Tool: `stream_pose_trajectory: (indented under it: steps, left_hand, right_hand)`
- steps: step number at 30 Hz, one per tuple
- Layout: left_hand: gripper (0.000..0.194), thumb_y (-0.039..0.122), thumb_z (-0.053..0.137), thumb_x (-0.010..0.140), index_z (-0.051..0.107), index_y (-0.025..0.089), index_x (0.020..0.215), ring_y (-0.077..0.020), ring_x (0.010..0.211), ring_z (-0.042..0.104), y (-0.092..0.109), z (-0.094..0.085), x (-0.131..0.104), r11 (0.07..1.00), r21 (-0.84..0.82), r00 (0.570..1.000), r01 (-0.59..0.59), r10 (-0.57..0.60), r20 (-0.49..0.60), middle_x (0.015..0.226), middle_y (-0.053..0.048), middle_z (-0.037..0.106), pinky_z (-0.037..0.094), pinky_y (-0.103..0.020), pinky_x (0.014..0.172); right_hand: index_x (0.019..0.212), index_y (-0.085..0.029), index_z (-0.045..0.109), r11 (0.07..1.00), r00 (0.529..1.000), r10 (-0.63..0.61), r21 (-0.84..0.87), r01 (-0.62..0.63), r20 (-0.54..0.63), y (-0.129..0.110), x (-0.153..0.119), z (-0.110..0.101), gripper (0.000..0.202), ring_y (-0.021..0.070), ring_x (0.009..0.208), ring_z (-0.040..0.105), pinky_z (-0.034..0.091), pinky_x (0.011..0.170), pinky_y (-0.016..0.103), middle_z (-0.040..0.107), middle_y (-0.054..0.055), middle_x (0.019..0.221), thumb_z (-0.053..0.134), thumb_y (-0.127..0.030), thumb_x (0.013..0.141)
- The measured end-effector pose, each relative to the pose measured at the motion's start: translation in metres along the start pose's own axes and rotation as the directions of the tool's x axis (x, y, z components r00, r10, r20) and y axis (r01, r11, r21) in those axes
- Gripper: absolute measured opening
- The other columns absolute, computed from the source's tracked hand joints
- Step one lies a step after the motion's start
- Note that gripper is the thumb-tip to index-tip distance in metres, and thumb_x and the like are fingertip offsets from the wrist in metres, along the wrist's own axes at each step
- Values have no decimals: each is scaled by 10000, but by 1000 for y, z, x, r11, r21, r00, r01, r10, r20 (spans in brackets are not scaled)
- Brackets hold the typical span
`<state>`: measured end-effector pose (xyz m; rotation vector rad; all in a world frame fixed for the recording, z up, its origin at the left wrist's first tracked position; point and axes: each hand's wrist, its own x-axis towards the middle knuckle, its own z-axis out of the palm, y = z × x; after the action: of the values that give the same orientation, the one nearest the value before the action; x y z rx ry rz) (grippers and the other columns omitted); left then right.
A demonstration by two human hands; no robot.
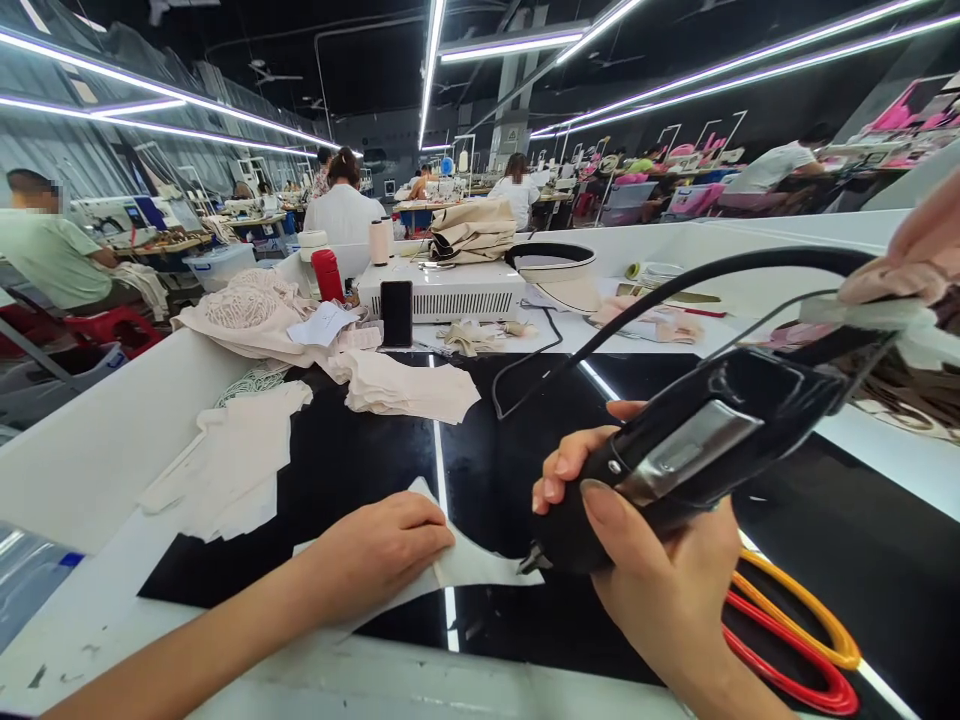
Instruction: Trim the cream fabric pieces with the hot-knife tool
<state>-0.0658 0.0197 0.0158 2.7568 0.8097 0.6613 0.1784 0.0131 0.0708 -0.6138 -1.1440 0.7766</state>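
A black handheld tool [675, 450] with a silver plate on its side is gripped in my right hand [652, 540], fingers wrapped round its lower end. Its small metal tip touches the right end of a pale fabric piece [480, 562] on the glossy black board [352, 450]. My left hand [397, 545] lies on the same piece, palm down, fingers together and pressing it flat. Part of the piece is hidden under that hand and forearm. A cable runs from the tool's upper end in an arc to the back of the board.
Stacked fabric pieces [409, 388] and more pale cloth [244, 460] lie at the left. Orange and red scissor handles [799, 640] rest by my right wrist. Behind stand a phone [397, 314], a white box [450, 300] and a red bottle [326, 277]. Another person's hand [919, 250] reaches in upper right.
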Motion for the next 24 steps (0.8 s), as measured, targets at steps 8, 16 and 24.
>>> stream_pose_trajectory:
  steps: [8,16,24]
  left_hand:
    - [205,168,546,1179,745,167,1228,-215,1094,754,2,4,-2,1000,12,1000,18,-18,-15,1197,-96,767,659,-297,972]
    - [159,171,604,1159,757,159,1201,-197,1014,758,3,10,-2,1000,2,998,26,-26,-55,1170,-80,764,660,-277,918]
    - [172,171,591,1162,760,160,1193,-205,1016,766,2,12,-1,999,15,999,33,-32,-28,1180,-82,767,670,-286,896]
  right_hand:
    - [1226,-338,702,998,999,-31,58,33,-34,11,14,21,408,141,603,695,631,554,257,746,-71,828,946,-375,900]
    - [1249,-334,685,994,1000,-2,111,2,-3,32,18,46,473,123,588,689,631,577,248,755,-86,832,964,-453,886]
    - [1246,-345,691,995,1000,-11,95,10,12,38,16,48,416,120,591,692,626,583,250,751,-91,839,934,-413,914]
